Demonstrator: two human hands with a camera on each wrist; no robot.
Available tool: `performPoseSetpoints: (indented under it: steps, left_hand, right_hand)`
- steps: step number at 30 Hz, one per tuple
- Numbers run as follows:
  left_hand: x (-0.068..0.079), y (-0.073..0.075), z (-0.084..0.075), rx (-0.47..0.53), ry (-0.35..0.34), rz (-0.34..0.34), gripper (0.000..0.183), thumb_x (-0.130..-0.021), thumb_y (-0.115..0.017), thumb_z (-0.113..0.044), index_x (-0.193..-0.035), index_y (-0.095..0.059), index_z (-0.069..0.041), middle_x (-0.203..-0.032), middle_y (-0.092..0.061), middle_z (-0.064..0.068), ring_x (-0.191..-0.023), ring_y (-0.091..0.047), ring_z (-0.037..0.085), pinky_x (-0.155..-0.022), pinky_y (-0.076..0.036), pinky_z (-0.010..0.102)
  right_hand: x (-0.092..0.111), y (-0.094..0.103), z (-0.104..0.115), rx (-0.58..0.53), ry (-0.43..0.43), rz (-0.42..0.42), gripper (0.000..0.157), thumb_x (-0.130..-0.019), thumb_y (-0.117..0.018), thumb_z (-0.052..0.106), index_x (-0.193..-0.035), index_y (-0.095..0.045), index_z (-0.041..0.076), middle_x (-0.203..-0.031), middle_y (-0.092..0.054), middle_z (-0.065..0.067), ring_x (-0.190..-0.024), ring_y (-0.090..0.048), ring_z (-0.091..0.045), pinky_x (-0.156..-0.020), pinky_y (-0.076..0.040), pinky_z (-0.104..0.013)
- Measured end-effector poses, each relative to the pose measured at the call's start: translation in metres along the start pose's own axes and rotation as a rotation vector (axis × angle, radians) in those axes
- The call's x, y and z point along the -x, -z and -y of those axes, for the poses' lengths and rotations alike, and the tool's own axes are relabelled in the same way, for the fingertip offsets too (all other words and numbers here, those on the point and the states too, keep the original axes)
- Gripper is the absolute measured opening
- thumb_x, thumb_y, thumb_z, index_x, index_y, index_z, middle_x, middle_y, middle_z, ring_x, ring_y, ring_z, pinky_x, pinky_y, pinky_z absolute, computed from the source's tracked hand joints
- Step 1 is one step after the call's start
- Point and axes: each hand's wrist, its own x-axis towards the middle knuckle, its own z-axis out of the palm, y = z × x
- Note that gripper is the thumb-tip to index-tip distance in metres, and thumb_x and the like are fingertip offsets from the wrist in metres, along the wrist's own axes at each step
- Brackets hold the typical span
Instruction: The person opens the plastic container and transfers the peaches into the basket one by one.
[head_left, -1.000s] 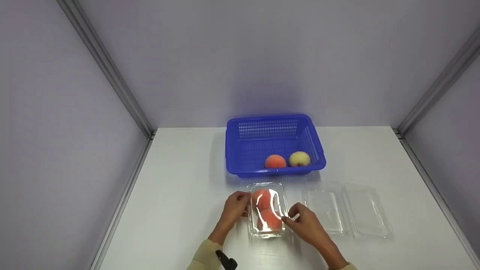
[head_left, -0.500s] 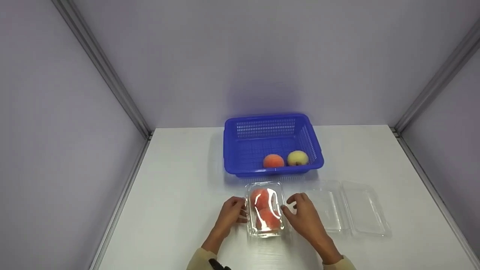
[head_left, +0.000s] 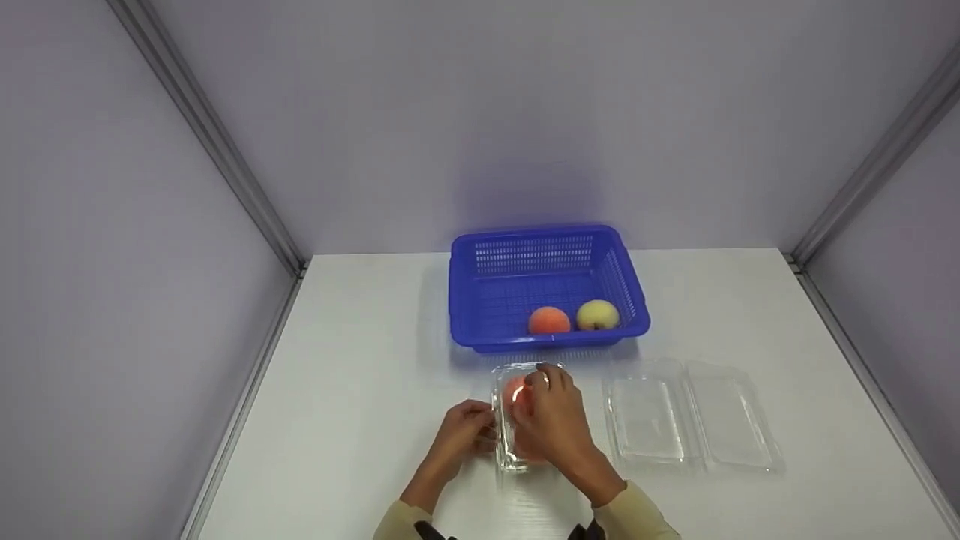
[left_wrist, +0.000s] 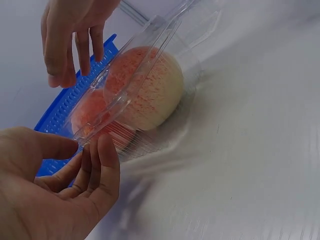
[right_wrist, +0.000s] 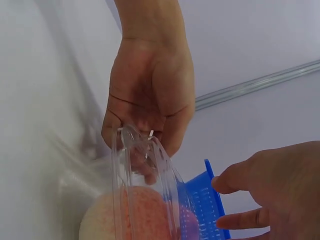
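Observation:
A clear plastic clamshell box stands on the table with two peaches inside, its lid folded over them. Whether the rim is fully snapped cannot be told. My left hand pinches the box's left rim, thumb above and fingers below, as the left wrist view shows. Above the lid is my right hand, fingers loosely bent and pointing down. In the left wrist view the right fingers hang apart from the lid, with nothing between them.
Behind the box stands a blue basket holding an orange-pink peach and a pale yellow peach near its front. A second clear clamshell box lies unfolded on the right. Grey panels wall in the white table.
My right hand has left the box's right edge and moved left and up over its lid. My left hand has slid slightly down along the left rim.

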Motion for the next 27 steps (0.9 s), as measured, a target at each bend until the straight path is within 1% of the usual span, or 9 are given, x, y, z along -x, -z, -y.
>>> performPoseSetpoints:
  steps: [2, 5, 8, 11, 13, 15, 20, 23, 27]
  left_hand:
    - [-0.001, 0.001, 0.001, 0.005, -0.003, 0.008, 0.028, -0.103, -0.062, -0.015, -0.118, -0.065, 0.008, -0.087, -0.07, 0.002, -0.075, -0.069, 0.012, -0.068, -0.064, 0.032]
    - [-0.002, 0.003, 0.003, 0.01, -0.005, 0.022, 0.029, -0.105, -0.063, -0.019, -0.118, -0.066, 0.007, -0.089, -0.071, 0.001, -0.077, -0.07, 0.012, -0.071, -0.065, 0.032]
    - [-0.002, 0.005, 0.003, 0.01, -0.007, 0.04, 0.031, -0.105, -0.06, -0.017, -0.12, -0.067, 0.008, -0.092, -0.074, 0.001, -0.08, -0.073, 0.013, -0.076, -0.066, 0.035]
    - [-0.003, 0.006, 0.004, 0.012, -0.007, 0.045, 0.032, -0.102, -0.057, -0.011, -0.124, -0.066, 0.011, -0.094, -0.076, 0.002, -0.082, -0.074, 0.013, -0.08, -0.067, 0.038]
    - [-0.003, 0.007, 0.006, 0.017, 0.007, 0.041, 0.033, -0.1, -0.058, -0.008, -0.125, -0.066, 0.011, -0.095, -0.076, 0.003, -0.082, -0.075, 0.014, -0.08, -0.067, 0.039]
    - [-0.003, 0.008, 0.006, 0.017, 0.023, 0.032, 0.033, -0.098, -0.059, -0.009, -0.125, -0.067, 0.009, -0.097, -0.076, 0.003, -0.082, -0.074, 0.013, -0.08, -0.067, 0.038]
    - [-0.002, 0.009, 0.004, 0.042, 0.064, 0.034, 0.031, -0.102, -0.064, -0.016, -0.124, -0.069, 0.005, -0.093, -0.075, 0.001, -0.078, -0.072, 0.011, -0.072, -0.064, 0.031]
    - [-0.002, 0.008, 0.003, 0.058, 0.073, 0.044, 0.029, -0.103, -0.065, -0.017, -0.122, -0.07, 0.005, -0.089, -0.074, 0.0, -0.075, -0.07, 0.009, -0.069, -0.061, 0.028]
    - [-0.002, 0.008, 0.002, 0.055, 0.083, 0.058, 0.027, -0.102, -0.065, -0.017, -0.12, -0.071, 0.003, -0.089, -0.074, -0.001, -0.076, -0.07, 0.009, -0.069, -0.06, 0.027]
  right_hand:
    - [0.0, -0.005, 0.005, 0.048, 0.01, 0.005, 0.033, -0.08, -0.086, 0.018, -0.098, -0.065, 0.0, -0.119, -0.067, -0.023, -0.113, -0.065, -0.042, -0.085, -0.059, -0.057]
    - [0.001, -0.01, 0.014, 0.128, 0.0, 0.048, 0.044, -0.08, -0.09, 0.027, -0.103, -0.065, 0.0, -0.124, -0.067, -0.024, -0.118, -0.064, -0.043, -0.09, -0.058, -0.059]
    - [0.002, -0.014, 0.022, 0.2, -0.036, 0.132, 0.057, -0.081, -0.089, 0.039, -0.111, -0.065, -0.003, -0.129, -0.066, -0.026, -0.124, -0.062, -0.047, -0.095, -0.055, -0.064]
    - [0.001, -0.016, 0.029, 0.242, -0.087, 0.23, 0.07, -0.083, -0.086, 0.049, -0.12, -0.062, -0.006, -0.135, -0.063, -0.027, -0.131, -0.058, -0.049, -0.1, -0.051, -0.071]
    - [0.001, -0.017, 0.033, 0.25, -0.12, 0.281, 0.075, -0.083, -0.086, 0.051, -0.124, -0.06, -0.007, -0.14, -0.061, -0.028, -0.136, -0.054, -0.05, -0.101, -0.048, -0.076]
    - [0.0, -0.018, 0.036, 0.259, -0.145, 0.316, 0.08, -0.081, -0.087, 0.052, -0.128, -0.058, -0.006, -0.143, -0.058, -0.028, -0.139, -0.052, -0.051, -0.102, -0.045, -0.08]
    - [0.001, -0.023, 0.038, 0.305, -0.16, 0.365, 0.093, -0.076, -0.09, 0.053, -0.136, -0.054, -0.007, -0.148, -0.055, -0.028, -0.143, -0.048, -0.05, -0.104, -0.042, -0.082]
    - [0.003, -0.025, 0.038, 0.325, -0.152, 0.366, 0.093, -0.076, -0.09, 0.051, -0.138, -0.052, -0.007, -0.148, -0.054, -0.028, -0.144, -0.048, -0.051, -0.104, -0.042, -0.083]
    - [0.005, -0.026, 0.037, 0.335, -0.123, 0.321, 0.08, -0.077, -0.087, 0.039, -0.133, -0.053, -0.007, -0.145, -0.056, -0.029, -0.141, -0.051, -0.052, -0.102, -0.043, -0.083]
